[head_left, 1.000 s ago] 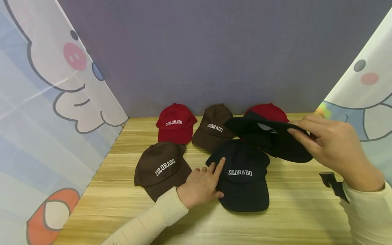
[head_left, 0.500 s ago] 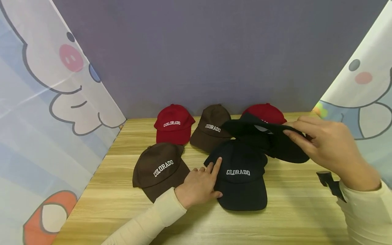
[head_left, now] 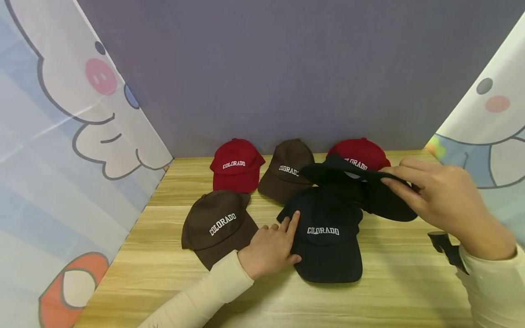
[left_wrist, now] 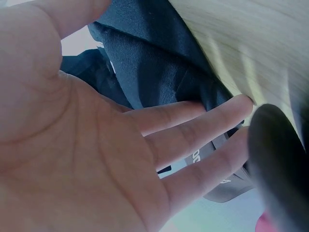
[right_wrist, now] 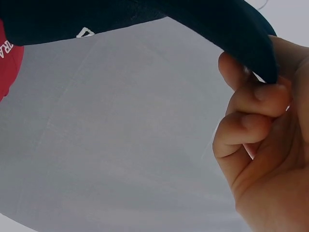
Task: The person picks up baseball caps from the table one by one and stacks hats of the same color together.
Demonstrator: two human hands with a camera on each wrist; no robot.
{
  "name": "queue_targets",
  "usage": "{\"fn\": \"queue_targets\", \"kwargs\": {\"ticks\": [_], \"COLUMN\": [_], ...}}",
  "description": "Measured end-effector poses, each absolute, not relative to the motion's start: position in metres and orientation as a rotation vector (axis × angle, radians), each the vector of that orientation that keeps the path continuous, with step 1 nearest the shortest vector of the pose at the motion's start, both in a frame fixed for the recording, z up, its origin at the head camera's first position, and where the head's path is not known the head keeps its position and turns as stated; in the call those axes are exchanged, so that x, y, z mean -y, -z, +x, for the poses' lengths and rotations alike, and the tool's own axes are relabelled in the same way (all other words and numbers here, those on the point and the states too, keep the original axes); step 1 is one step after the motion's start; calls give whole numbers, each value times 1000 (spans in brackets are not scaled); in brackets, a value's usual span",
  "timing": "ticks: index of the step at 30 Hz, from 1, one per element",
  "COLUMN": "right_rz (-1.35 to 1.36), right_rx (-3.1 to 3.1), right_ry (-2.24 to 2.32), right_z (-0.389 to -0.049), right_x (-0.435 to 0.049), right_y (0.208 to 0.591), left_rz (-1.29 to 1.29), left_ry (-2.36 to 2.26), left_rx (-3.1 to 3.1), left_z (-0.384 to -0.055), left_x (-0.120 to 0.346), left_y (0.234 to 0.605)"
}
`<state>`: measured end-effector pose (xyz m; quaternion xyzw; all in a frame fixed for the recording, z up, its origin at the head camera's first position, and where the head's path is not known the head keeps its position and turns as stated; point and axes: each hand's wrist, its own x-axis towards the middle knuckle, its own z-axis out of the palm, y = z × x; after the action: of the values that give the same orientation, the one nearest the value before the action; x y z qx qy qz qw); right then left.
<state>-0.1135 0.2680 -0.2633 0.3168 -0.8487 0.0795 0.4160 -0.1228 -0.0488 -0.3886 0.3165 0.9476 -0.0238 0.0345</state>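
Clearly, raised black cap (head_left: 361, 186) with long axis sideways, brim pointing right, pinched by right hand (head_left: 447, 196), lower black cap (head_left: 326, 246), brim facing near side, touched by relaxed left hand (head_left: 270, 250).

The raised black cap (head_left: 387, 198) hides parts of the far right red cap (head_left: 362, 149) and the far brown cap (head_left: 283, 166). The head view cuts off both sleeves (head_left: 213, 289); the left wrist view's dark shape (left_wrist: 275, 150) is too blurred to identify.
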Motion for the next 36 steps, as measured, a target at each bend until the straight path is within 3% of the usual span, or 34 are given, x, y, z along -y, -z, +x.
{"fn": "queue_targets", "kwargs": {"ticks": [26, 36], "right_rz": [773, 921], "right_rx": [2024, 2067], "right_ry": [-36, 15], "right_z": [-114, -121], "right_x": [-261, -248], "right_y": [264, 275], "left_rz": [1006, 1016], "left_ry": [45, 30], "left_rx": [-2880, -2870], "left_z": [-124, -123], "left_x": [49, 49], "left_y": [388, 387]}}
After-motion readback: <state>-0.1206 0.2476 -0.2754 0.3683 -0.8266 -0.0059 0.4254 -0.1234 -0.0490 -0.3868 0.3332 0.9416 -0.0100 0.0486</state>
